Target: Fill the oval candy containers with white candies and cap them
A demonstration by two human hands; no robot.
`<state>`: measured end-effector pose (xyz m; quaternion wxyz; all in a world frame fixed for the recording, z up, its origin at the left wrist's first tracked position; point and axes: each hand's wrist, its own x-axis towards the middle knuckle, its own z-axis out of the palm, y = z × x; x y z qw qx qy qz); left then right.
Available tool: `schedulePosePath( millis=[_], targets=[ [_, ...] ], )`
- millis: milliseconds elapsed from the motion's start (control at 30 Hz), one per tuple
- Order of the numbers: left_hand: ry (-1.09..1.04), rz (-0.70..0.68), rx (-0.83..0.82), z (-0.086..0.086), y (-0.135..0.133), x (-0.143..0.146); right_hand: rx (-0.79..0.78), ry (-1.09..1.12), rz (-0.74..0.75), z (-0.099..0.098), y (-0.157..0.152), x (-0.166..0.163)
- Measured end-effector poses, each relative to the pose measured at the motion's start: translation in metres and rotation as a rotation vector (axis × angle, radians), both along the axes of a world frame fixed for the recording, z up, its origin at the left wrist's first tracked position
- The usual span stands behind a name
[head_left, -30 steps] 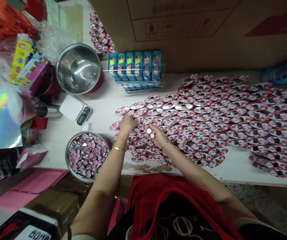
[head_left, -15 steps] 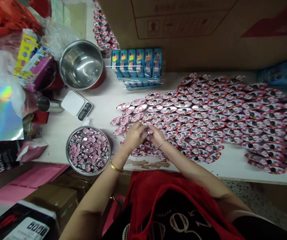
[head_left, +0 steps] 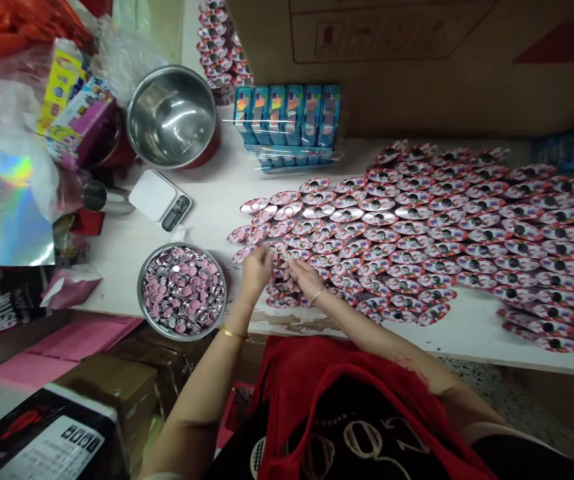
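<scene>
My left hand (head_left: 257, 272) is over the left end of a packed group of red-and-white printed, oval-topped packs (head_left: 379, 219), fingers pinched together. Whatever lies between those fingertips is too small to make out. Close by on the right, my right hand (head_left: 303, 277) is curled with its fingers drawn in, above the same packs; what it holds is hidden. Pink round pieces show in the tops of several packs at the left end, while many others show a dark round spot. Left of my hands stands a metal bowl (head_left: 140, 293) full of small pink-and-silver discs (head_left: 183, 288).
A white digital scale (head_left: 154, 195) and a metal cup (head_left: 95, 195) lie behind the bowl. Farther back are a large steel pot (head_left: 171, 117) and blue packs in clear plastic (head_left: 287, 117). A big cardboard box (head_left: 397, 80) borders the back of the table (head_left: 207, 220).
My hands have moved apart a little, the left one shifting left. The discs seen between them earlier are no longer plainly visible. The whole view has shifted slightly.
</scene>
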<state>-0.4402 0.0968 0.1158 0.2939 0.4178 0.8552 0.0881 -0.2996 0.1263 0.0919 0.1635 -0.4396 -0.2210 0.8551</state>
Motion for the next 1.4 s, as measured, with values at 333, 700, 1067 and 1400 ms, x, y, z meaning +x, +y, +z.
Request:
schedulePosePath(
  millis=[333, 700, 1067, 1400],
  targets=[
    [0.152, 0.052, -0.3, -0.016, 0.036, -0.026, 0.009, 0.013, 0.012, 0.003, 0.009, 0.011],
    [-0.125, -0.095, 0.116, 0.003, -0.001, 0.012, 0.082, -0.055, -0.041, 0.004, -0.005, 0.003],
    [-0.03, 0.203, 0.089, -0.008, -0.038, 0.009, 0.042, -0.046, 0.042, 0.001, -0.033, -0.002],
    [0.105, 0.134, -0.217, -0.016, -0.015, -0.022, 0.189, -0.133, 0.152, 0.005, -0.029, 0.008]
  ],
)
